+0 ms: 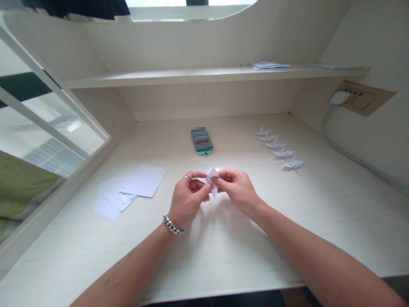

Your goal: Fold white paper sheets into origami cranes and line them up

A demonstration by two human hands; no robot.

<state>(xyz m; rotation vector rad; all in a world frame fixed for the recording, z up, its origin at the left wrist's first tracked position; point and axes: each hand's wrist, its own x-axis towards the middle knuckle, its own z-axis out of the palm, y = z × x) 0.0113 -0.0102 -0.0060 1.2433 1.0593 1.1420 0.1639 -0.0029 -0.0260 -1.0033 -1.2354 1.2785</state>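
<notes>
A small piece of folded white paper (213,174) is held between my two hands above the middle of the desk. My left hand (191,194), with a ring on one finger and a chain bracelet at the wrist, pinches its left side between thumb and fingers. On the other side, my right hand (235,185) grips it with thumb and forefinger. The paper has a pointed top and a narrow point below; my fingertips hide part of it. Several folded paper cranes (284,154) stand in a slanting row to the right.
Loose white paper sheets (145,181) overlap on the left of the desk (230,264). A blurred dark object with a green edge (202,141) lies farther back. Paper stacks (270,65) rest on the shelf (179,77). A white plug (339,98) and cable occupy the right wall.
</notes>
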